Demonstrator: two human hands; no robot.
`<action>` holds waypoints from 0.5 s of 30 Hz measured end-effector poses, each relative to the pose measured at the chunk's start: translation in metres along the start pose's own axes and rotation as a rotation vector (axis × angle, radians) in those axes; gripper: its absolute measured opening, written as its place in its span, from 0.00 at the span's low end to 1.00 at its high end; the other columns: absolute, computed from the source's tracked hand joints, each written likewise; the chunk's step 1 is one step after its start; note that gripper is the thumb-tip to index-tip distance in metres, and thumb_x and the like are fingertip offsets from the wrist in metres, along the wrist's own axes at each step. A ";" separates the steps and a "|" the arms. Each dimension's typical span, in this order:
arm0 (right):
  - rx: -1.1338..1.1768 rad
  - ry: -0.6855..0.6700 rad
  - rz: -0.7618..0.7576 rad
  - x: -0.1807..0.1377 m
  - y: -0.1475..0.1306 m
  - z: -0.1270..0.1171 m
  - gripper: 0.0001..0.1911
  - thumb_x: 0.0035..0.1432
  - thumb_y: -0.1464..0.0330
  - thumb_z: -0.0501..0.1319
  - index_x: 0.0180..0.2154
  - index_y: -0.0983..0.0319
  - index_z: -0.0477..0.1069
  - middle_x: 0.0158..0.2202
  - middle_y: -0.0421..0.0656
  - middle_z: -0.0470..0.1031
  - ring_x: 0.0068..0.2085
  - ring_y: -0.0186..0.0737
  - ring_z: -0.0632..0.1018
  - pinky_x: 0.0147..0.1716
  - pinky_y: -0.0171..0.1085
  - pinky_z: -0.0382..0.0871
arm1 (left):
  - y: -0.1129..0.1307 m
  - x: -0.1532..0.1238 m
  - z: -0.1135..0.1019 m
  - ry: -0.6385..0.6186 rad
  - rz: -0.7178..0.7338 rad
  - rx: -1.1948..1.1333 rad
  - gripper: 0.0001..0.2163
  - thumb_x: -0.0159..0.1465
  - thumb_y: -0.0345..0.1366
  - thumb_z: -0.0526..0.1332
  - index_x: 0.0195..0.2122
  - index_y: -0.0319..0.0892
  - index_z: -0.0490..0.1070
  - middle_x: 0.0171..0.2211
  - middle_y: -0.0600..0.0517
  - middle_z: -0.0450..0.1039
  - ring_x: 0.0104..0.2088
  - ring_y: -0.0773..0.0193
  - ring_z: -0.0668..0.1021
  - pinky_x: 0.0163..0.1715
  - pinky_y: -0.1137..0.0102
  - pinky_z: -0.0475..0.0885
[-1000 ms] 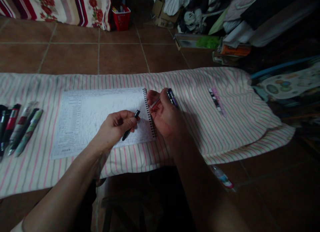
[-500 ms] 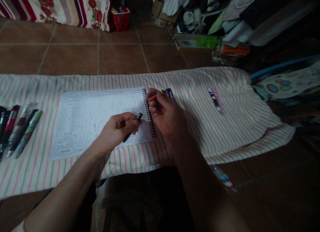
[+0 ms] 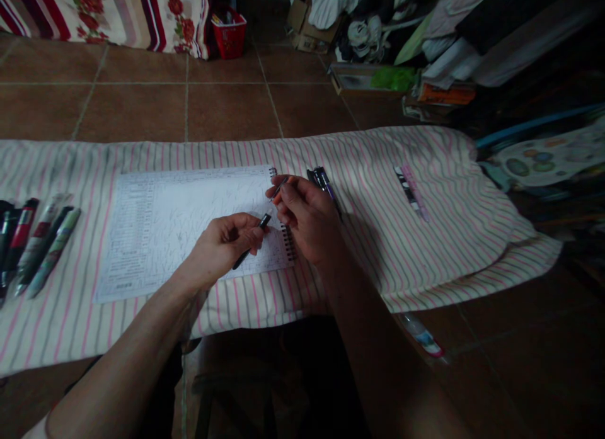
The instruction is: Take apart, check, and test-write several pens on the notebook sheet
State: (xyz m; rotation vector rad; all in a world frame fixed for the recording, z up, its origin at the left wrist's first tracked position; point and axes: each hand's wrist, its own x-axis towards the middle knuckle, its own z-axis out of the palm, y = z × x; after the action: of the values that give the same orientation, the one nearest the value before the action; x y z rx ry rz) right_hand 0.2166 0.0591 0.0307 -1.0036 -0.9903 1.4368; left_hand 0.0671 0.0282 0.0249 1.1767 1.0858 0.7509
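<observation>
My left hand (image 3: 231,236) is closed around a black pen (image 3: 240,260), its upper end pointing up and right over the page. Close by, my right hand (image 3: 307,215) pinches a thin, dark, rod-like piece (image 3: 278,188) between thumb and fingers, slanting down toward the pen's upper end. Whether the two touch is too blurred to tell. Beneath both hands lies a spiral notebook (image 3: 189,203) with pen marks on its page. Just beyond my right hand, several dark pens (image 3: 322,178), one purplish, rest on the cloth, partly hidden by the hand.
A striped cloth (image 3: 368,250) covers the low table. Several pens (image 3: 45,256) lie at the left; a black-and-white pen (image 3: 407,190) and a pink one (image 3: 416,190) lie at the right. A red basket (image 3: 229,36) and a plastic bottle (image 3: 423,335) are on the floor.
My right hand has shifted slightly left and down, toward the pen. The piece in its fingers, which looked orange, now appears dark and tilts downward. My left hand stays put.
</observation>
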 end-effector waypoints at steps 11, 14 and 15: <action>-0.012 -0.035 -0.020 0.000 0.002 0.002 0.06 0.56 0.67 0.61 0.33 0.63 0.68 0.28 0.37 0.71 0.19 0.22 0.63 0.17 0.27 0.55 | -0.001 0.000 0.000 -0.009 0.004 -0.020 0.08 0.60 0.38 0.60 0.29 0.38 0.69 0.22 0.55 0.67 0.23 0.71 0.66 0.23 0.73 0.57; -0.021 -0.034 -0.014 -0.001 0.001 0.003 0.06 0.56 0.67 0.61 0.33 0.63 0.68 0.28 0.37 0.71 0.19 0.22 0.63 0.17 0.27 0.55 | -0.001 0.000 0.000 -0.007 0.000 -0.018 0.08 0.60 0.38 0.60 0.29 0.38 0.69 0.21 0.54 0.67 0.23 0.70 0.66 0.23 0.72 0.57; -0.024 -0.035 -0.014 -0.001 0.000 0.003 0.06 0.56 0.67 0.61 0.33 0.63 0.68 0.28 0.37 0.71 0.19 0.22 0.63 0.17 0.27 0.55 | -0.001 0.000 0.000 -0.008 0.004 -0.020 0.08 0.60 0.38 0.60 0.29 0.38 0.69 0.21 0.54 0.67 0.23 0.70 0.66 0.23 0.72 0.57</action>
State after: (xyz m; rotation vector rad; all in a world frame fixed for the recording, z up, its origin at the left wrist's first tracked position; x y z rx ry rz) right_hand 0.2140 0.0581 0.0312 -0.9900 -1.0396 1.4383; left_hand 0.0669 0.0282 0.0240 1.1646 1.0673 0.7579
